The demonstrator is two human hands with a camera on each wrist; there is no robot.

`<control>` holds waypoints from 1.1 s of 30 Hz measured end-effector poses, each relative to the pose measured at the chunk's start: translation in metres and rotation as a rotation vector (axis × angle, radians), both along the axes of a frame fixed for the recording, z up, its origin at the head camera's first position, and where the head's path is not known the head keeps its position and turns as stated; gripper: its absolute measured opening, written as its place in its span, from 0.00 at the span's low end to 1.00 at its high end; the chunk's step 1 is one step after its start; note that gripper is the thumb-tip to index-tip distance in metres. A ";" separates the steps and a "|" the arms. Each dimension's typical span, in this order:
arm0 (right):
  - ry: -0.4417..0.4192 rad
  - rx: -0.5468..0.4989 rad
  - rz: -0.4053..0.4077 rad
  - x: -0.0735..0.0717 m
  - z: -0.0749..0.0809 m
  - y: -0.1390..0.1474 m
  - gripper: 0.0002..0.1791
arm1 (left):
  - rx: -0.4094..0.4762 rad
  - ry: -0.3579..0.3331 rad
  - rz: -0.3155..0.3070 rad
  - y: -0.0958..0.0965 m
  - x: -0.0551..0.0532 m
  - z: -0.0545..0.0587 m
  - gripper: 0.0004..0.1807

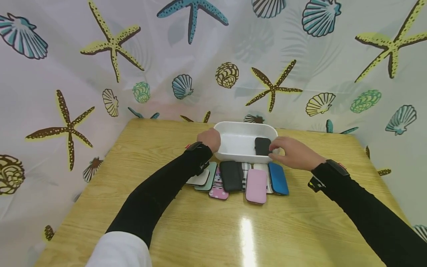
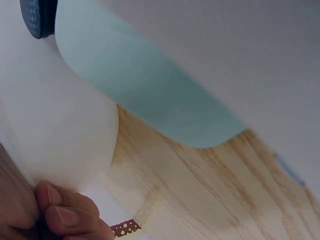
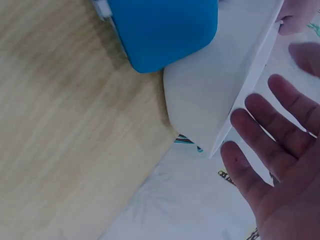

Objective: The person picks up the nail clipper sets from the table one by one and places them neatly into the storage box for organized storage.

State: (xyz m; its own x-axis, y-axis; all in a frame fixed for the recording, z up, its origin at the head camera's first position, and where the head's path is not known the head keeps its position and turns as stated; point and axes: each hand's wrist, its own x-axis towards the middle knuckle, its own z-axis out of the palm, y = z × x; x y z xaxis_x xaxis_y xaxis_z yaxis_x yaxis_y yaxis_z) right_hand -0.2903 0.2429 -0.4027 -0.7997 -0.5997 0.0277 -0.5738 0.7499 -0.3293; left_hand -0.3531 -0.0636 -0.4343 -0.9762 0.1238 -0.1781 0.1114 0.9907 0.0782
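Observation:
A white plastic tub [image 1: 233, 157] stands near the table's back edge, with a small flat black case [image 1: 261, 145] inside at its right end. My left hand [image 1: 210, 139] grips the tub's left end; in the left wrist view its curled fingers [image 2: 75, 212] lie at the rim. At the right end my right hand [image 1: 293, 152] reaches over the rim, fingertips right beside the black case. The right wrist view shows its fingers [image 3: 267, 155] spread loosely. Nearest it outside the tub is a blue case [image 1: 278, 178].
Several flat cases lie in a row before the tub: a pink one [image 1: 256, 186], a larger black one [image 1: 231, 176], a polka-dot one [image 1: 218, 191], a mint-green one [image 1: 211, 178] and a white one [image 1: 200, 179]. A seashell-patterned curtain [image 1: 200, 100] hangs behind the wooden table [image 1: 207, 226].

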 end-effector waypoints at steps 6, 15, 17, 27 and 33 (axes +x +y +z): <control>-0.080 -0.068 -0.033 0.022 -0.007 0.020 0.18 | -0.003 0.003 0.029 -0.002 0.000 0.002 0.18; -0.274 -0.055 0.000 0.040 -0.032 0.026 0.49 | -0.016 -0.014 0.024 -0.004 0.002 0.011 0.18; -0.289 -0.072 0.003 0.040 -0.036 0.026 0.52 | -0.027 -0.012 0.015 -0.004 0.002 0.010 0.17; -0.310 -0.051 -0.006 0.044 -0.042 0.022 0.58 | -0.060 -0.005 0.001 0.000 0.007 0.009 0.16; -0.275 0.004 -0.030 0.048 -0.040 0.022 0.53 | -0.048 0.008 0.009 0.005 0.013 0.011 0.17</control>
